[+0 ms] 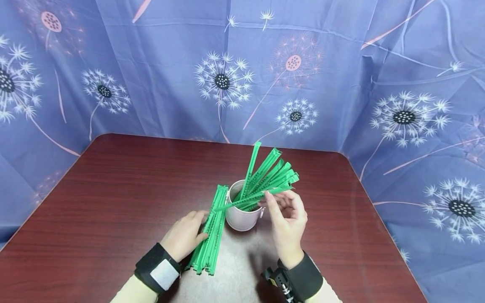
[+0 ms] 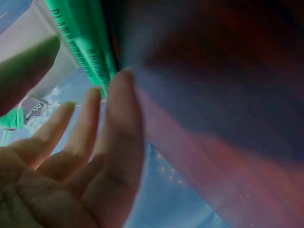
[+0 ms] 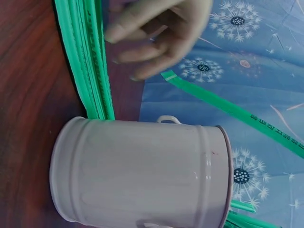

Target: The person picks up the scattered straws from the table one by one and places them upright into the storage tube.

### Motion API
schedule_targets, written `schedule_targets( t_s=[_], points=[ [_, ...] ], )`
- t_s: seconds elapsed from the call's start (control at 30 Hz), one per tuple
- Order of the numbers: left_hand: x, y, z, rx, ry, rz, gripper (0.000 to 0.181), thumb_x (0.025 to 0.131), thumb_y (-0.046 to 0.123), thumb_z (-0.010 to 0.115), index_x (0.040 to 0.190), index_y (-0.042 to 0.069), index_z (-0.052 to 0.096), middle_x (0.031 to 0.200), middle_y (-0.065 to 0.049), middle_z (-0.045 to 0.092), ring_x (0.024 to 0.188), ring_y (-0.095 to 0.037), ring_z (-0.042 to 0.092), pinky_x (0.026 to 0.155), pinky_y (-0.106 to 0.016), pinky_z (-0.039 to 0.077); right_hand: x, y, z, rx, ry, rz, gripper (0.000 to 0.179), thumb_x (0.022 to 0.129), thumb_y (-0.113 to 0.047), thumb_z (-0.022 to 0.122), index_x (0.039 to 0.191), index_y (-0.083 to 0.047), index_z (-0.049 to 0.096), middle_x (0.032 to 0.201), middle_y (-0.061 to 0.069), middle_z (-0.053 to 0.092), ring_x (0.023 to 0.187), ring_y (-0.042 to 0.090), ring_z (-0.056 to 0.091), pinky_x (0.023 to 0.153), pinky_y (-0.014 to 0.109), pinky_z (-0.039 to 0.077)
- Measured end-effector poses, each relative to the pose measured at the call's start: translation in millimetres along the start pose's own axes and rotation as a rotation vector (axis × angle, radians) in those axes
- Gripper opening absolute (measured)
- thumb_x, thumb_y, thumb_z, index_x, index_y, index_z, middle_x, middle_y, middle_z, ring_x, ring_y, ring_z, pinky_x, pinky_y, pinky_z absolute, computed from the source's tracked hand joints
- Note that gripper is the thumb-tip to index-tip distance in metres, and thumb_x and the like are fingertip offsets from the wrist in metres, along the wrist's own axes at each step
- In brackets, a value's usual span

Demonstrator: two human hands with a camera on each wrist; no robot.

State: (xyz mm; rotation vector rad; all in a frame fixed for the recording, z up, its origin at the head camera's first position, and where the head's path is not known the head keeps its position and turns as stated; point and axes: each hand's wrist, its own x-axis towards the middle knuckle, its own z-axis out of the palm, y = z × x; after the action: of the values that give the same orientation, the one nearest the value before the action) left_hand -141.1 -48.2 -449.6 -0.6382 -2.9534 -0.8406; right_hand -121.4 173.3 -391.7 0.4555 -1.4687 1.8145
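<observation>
My right hand (image 1: 289, 225) pinches one long green stick packet (image 1: 238, 203) between thumb and fingertips, tilted across the mouth of a small pale bucket (image 1: 242, 221). In the right wrist view that printed packet (image 3: 228, 107) slants past the bucket's rim. Several more green packets (image 1: 270, 174) stand in the bucket, fanned toward the back right. Left of it lies a stack of green packets (image 1: 211, 237) on the table. Beside the stack's left edge is my left hand (image 1: 185, 235), its fingers fairly straight and the fingertips near or touching the packets.
The bucket has small side handles (image 3: 168, 119) and stands on a dark red wood-grain table (image 1: 132, 189). A blue cloth (image 1: 170, 63) with dandelion prints hangs behind and around the table. Dark bands (image 1: 308, 275) circle both wrists.
</observation>
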Motion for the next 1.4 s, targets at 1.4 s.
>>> schedule_targets(
  t_s=[1.4],
  points=[
    [1.2,-10.1,-4.1,-0.017,-0.103,-0.175,0.04,0.076,0.005,0.079,0.114,-0.002,0.068,0.078,0.0,0.061,0.072,-0.012,0.056,0.065,-0.034,0.05,4.1,21,-21,-0.151,0.215,0.089,0.014,0.086,0.01,0.067,0.094,0.0,0.06,0.078,-0.001,0.068,0.063,0.008,0.067,0.061,0.023,0.056]
  ],
)
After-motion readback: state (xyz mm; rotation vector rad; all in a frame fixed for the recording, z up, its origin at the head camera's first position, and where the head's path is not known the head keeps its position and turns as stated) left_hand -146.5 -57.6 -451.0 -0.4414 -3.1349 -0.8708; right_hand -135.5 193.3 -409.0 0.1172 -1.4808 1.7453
